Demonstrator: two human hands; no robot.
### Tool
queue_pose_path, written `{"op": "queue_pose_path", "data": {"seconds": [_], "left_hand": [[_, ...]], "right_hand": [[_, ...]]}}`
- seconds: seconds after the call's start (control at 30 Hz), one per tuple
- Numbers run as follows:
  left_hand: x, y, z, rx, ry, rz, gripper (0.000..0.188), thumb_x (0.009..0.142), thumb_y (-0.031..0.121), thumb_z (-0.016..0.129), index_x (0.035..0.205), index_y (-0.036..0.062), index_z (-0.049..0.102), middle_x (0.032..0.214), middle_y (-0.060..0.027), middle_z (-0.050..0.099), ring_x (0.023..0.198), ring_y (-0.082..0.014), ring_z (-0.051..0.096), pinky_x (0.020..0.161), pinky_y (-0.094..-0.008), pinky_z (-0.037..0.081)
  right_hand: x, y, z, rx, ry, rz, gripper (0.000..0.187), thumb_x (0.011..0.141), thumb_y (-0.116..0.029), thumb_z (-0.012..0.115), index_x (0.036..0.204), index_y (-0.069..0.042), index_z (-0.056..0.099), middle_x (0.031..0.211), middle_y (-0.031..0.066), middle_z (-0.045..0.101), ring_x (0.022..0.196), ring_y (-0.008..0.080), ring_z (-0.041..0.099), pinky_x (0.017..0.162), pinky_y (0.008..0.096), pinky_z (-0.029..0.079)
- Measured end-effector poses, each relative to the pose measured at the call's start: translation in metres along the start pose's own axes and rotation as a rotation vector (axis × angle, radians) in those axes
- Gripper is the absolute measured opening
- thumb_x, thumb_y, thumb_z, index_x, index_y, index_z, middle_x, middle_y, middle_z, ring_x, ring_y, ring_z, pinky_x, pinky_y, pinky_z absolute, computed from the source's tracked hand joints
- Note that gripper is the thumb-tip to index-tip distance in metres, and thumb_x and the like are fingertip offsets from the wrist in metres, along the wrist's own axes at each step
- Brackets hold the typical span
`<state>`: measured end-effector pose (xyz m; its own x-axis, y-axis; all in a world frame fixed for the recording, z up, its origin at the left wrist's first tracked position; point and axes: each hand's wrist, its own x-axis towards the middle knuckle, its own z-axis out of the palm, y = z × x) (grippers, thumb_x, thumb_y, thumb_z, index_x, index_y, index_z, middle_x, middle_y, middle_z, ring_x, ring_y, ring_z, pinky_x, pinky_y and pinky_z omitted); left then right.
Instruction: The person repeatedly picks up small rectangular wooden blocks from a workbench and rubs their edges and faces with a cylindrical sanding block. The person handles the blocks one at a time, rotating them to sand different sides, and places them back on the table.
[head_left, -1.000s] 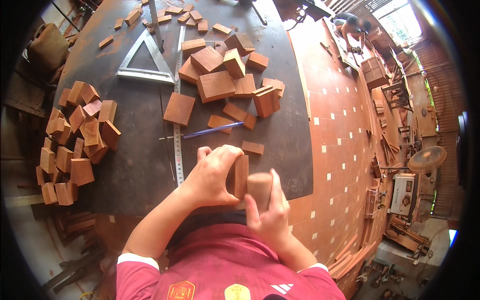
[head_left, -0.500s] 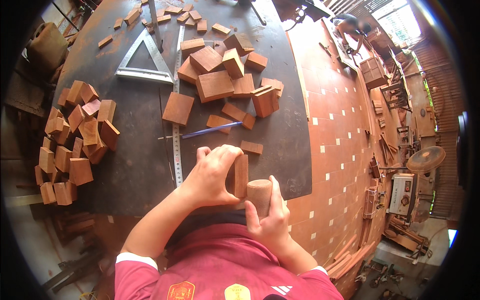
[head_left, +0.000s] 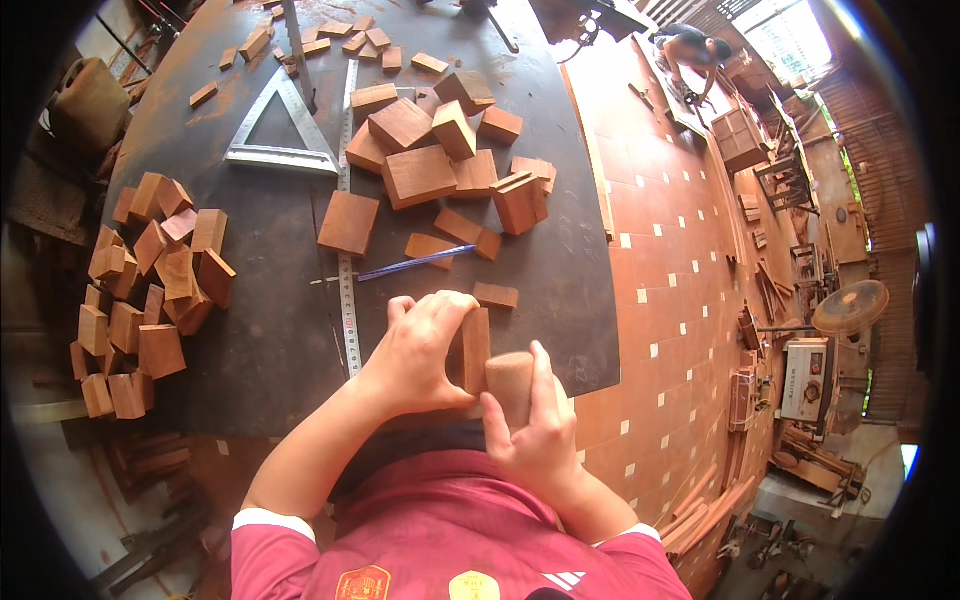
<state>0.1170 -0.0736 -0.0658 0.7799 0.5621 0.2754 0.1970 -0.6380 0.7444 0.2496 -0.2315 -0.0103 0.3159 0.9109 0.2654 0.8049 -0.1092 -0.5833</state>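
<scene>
At the near edge of the dark table, my left hand (head_left: 425, 345) is closed around a small reddish-brown wood block (head_left: 476, 350), fingers over its far end and thumb at its near end. The block stands on edge, one narrow face turned to the right. My right hand (head_left: 540, 430) grips a brown cylinder (head_left: 510, 388) with a grainy surface, thumb on one side and fingers on the other. It sits right beside the block's right face; whether they touch I cannot tell. Just beyond my hands lie a small wood piece (head_left: 496, 295) and a blue pen (head_left: 415, 262).
Cut wood blocks (head_left: 418, 177) are heaped mid-table, with another pile (head_left: 160, 290) at the left. A metal triangle square (head_left: 282, 158) lies beside a long steel ruler (head_left: 346, 230). Beyond the table's right edge is a tiled floor (head_left: 650, 300); another person (head_left: 690, 55) works far off.
The cylinder has shifted slightly away from me along the block, and its top shows less. My left hand keeps its hold on the block. The whole view has moved a little.
</scene>
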Motion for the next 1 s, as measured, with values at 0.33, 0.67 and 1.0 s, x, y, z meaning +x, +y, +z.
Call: {"op": "queue_pose_path", "data": {"seconds": [0.33, 0.67, 1.0], "left_hand": [[-0.001, -0.001, 0.003, -0.028, 0.017, -0.014, 0.093, 0.056, 0.036, 0.097, 0.134, 0.0085, 0.054, 0.127, -0.0131, 0.064, 0.123, -0.032, 0.062, 0.101, -0.0487, 0.037], [-0.001, 0.002, 0.0, -0.025, -0.014, -0.06, 0.098, 0.054, 0.035, 0.099, 0.137, 0.0096, 0.053, 0.129, -0.0118, 0.063, 0.124, -0.0315, 0.062, 0.102, -0.0456, 0.036], [0.0, 0.003, 0.001, -0.048, 0.007, -0.05, 0.094, 0.055, 0.032, 0.098, 0.135, 0.0086, 0.054, 0.127, -0.0135, 0.064, 0.123, -0.0325, 0.063, 0.103, -0.047, 0.036]], "right_hand": [[0.003, 0.0, 0.005, 0.005, 0.028, 0.014, 0.081, 0.091, -0.018, 0.082, 0.151, 0.018, 0.041, 0.108, 0.0338, 0.067, 0.09, 0.0482, 0.072, 0.079, 0.0474, 0.062], [0.038, 0.002, 0.016, 0.118, 0.058, 0.063, 0.075, 0.092, -0.016, 0.081, 0.149, 0.017, 0.045, 0.112, 0.0365, 0.068, 0.097, 0.0495, 0.072, 0.085, 0.0477, 0.06], [0.038, 0.004, 0.016, 0.151, 0.06, 0.078, 0.073, 0.091, -0.017, 0.081, 0.146, 0.018, 0.048, 0.114, 0.0376, 0.069, 0.101, 0.0513, 0.072, 0.09, 0.0495, 0.059]]}}
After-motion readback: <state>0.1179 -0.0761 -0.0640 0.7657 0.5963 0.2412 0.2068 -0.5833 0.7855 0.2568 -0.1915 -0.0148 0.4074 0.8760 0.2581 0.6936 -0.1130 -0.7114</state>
